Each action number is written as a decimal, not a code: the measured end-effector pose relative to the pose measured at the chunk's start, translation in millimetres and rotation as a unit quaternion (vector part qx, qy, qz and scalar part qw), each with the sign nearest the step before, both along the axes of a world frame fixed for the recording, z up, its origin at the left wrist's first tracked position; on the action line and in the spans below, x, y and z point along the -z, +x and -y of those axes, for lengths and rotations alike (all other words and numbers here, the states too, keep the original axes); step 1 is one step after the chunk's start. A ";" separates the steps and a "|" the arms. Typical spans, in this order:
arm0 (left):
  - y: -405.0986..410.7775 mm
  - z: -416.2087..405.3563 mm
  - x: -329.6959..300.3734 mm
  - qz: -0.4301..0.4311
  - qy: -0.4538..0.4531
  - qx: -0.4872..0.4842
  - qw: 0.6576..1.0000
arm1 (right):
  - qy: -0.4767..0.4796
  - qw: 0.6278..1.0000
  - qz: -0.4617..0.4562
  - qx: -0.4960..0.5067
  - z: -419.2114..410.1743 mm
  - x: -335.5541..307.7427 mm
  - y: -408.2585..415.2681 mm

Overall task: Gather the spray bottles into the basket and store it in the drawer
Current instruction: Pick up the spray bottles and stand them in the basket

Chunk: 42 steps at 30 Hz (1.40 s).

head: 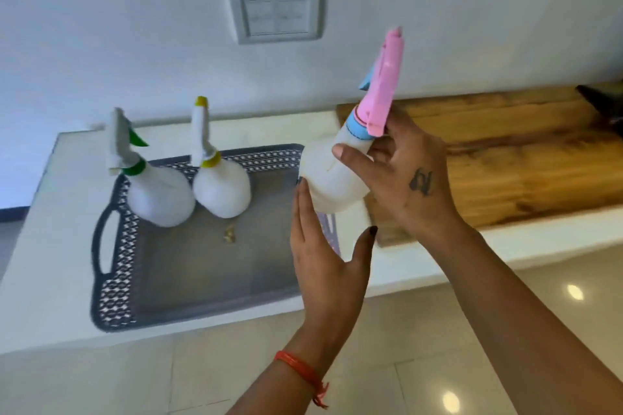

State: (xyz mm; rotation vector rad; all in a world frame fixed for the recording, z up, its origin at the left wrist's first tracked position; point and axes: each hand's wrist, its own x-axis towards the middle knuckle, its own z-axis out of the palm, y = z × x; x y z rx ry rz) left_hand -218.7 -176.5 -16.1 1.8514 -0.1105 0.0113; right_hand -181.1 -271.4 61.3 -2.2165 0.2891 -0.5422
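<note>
**Pink-topped bottle on its way to the basket**

Pink is the colour of the sprayer on the bottle I am carrying. From the head view, my right hand [409, 178] grips this pink-topped bottle [340, 175] at its neck, thumb across the front of the white body, fingers curled behind the trigger. My left hand [328, 246] is spread flat and wide, fingers straight, lying against the lower side of the bottle to steady it; it does not close on anything. The bottle hangs tilted above the right end of the grey basket [111, 280], not yet set down.

Inside the basket two bottles already stand near its far wall: the green-collared bottle [158, 192] on the left and the yellow-collared bottle [220, 185] just beside it. A small gold-coloured scrap [229, 235] lies on the basket floor; I cannot tell what it is.

I judge the gathering nearly done: two are in and the third is about to go in. I see no other loose bottles on the white counter [43, 229]. Storing the basket remains, and no drawer shows in this view.
</note>
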 end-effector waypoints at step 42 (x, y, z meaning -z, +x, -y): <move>-35.7 50.1 21.6 -0.003 -0.139 0.069 0.988 | 0.097 0.991 -0.009 0.093 49.9 90.2 -71.3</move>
